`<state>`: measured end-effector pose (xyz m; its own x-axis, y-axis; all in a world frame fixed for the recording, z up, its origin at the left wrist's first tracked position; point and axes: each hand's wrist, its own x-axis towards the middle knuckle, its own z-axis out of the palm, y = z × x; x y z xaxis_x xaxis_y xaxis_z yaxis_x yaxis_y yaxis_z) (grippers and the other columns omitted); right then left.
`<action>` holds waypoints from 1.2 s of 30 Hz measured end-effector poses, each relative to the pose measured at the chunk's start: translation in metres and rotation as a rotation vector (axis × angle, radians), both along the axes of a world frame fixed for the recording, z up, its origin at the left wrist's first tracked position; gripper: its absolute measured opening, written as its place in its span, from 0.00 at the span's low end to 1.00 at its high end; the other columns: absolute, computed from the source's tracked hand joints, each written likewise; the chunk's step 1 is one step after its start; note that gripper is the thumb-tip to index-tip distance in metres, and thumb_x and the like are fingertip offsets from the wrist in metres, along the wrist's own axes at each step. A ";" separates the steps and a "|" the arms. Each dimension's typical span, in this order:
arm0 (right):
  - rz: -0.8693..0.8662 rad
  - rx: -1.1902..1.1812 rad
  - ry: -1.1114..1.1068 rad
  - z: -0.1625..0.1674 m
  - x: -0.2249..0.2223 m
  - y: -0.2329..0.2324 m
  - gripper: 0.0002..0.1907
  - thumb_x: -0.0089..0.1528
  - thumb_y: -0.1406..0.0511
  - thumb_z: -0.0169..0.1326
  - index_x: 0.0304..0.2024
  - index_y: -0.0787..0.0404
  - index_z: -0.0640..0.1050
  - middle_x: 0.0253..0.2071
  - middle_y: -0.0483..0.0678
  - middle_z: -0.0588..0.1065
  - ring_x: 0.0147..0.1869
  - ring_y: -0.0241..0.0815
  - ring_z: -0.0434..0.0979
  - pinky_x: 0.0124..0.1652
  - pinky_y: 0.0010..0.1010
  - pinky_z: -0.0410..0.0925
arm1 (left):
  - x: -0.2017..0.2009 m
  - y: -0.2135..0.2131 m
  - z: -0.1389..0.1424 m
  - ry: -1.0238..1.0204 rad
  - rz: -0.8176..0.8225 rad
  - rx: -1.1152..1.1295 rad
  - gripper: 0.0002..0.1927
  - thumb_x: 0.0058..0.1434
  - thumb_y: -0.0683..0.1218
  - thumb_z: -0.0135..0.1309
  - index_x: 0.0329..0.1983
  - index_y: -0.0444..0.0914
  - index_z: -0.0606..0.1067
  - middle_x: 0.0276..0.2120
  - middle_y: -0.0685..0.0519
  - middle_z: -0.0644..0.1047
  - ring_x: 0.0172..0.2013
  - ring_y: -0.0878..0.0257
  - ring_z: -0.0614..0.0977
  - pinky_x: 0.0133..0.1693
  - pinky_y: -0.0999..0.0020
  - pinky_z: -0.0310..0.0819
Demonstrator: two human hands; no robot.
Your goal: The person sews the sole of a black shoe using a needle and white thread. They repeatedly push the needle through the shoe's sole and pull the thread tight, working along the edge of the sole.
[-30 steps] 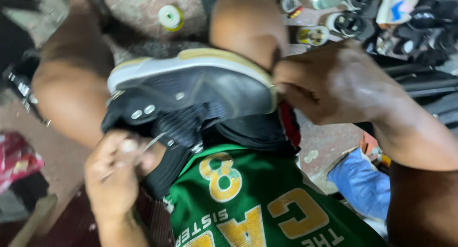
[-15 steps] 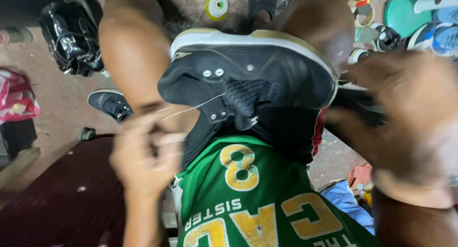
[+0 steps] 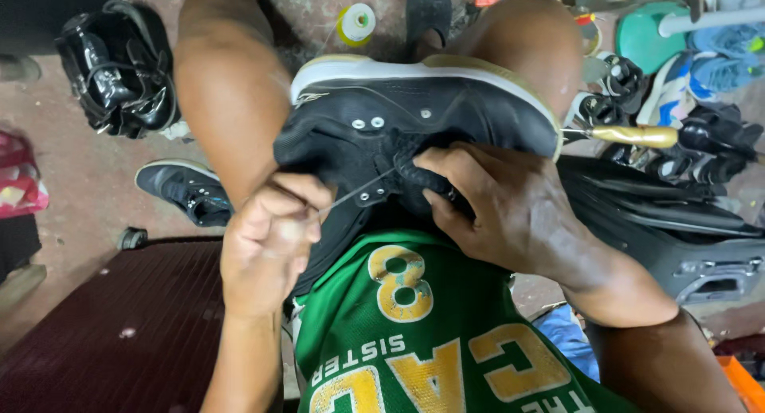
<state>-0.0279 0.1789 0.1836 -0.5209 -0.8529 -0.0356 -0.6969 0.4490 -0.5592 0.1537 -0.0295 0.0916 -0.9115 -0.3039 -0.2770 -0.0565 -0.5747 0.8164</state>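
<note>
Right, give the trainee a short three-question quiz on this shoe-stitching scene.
1. True or false: the black high-top shoe with the white sole lies flat on the floor.
2. Which of the hands pinches the thin pale thread? A) left hand B) right hand C) neither
3. Fill in: the small spool of thread on the floor beyond the knees is ___ in colour.

Key: 1. False, it is wedged between the person's knees. 2. A; the thread runs taut from the left hand to the shoe, while the right hand grips the shoe's upper. 3. Yellow.
</note>
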 end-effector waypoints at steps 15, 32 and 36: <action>-0.099 0.289 0.395 0.051 -0.057 0.089 0.15 0.66 0.58 0.59 0.52 0.57 0.79 0.44 0.52 0.78 0.48 0.56 0.80 0.45 0.45 0.73 | -0.116 0.040 -0.007 -0.194 -0.682 -1.203 0.16 0.58 0.42 0.59 0.49 0.34 0.78 0.41 0.36 0.80 0.45 0.39 0.81 0.50 0.51 0.75; 0.035 0.337 0.065 0.008 -0.082 0.127 0.08 0.63 0.66 0.57 0.41 0.59 0.70 0.32 0.50 0.74 0.30 0.53 0.78 0.26 0.47 0.67 | -0.119 0.027 -0.108 -0.151 -0.998 -0.680 0.23 0.63 0.49 0.55 0.60 0.37 0.76 0.58 0.49 0.78 0.58 0.59 0.76 0.61 0.64 0.67; 0.082 0.331 0.059 0.003 -0.085 0.123 0.07 0.62 0.70 0.55 0.41 0.58 0.72 0.31 0.48 0.75 0.31 0.49 0.80 0.27 0.44 0.69 | -0.119 0.026 -0.110 -0.264 -1.006 -0.593 0.24 0.63 0.50 0.54 0.60 0.37 0.75 0.57 0.50 0.78 0.57 0.61 0.75 0.59 0.64 0.68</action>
<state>-0.1128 0.3019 0.1865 -0.4609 -0.8391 -0.2888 -0.7649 0.5406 -0.3501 0.0345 -0.0035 -0.0186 -0.7498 0.3694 -0.5490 -0.4708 0.2851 0.8349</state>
